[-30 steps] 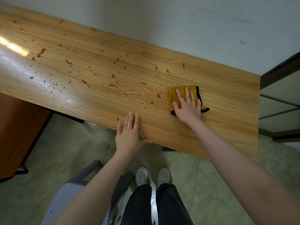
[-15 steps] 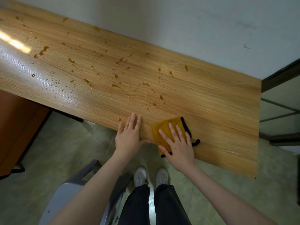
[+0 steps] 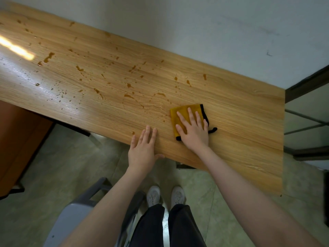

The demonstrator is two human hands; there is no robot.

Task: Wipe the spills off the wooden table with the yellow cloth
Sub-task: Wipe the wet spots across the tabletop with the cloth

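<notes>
The right hand [image 3: 193,130] presses flat, fingers spread, on the folded yellow cloth with black edging [image 3: 179,113], mid-wipe near the long wooden table's [image 3: 240,122] front edge. The left hand [image 3: 142,148] rests open beside it (bracing, I'd guess). Brown spills [image 3: 129,96] wait leftward, so the cloth should probably sweep that way.

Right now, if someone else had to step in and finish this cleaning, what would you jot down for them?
Right hand: flat, fingers straight, pressing the yellow cloth on the wooden table.
Left hand: open, resting flat on the table's near edge, holding nothing.
Done: the stretch right of the cloth looks free of spills.
Left: brown spills scattered from beside the cloth across to the far left, plus one drop near the left fingertips. Work the cloth leftward.
</notes>
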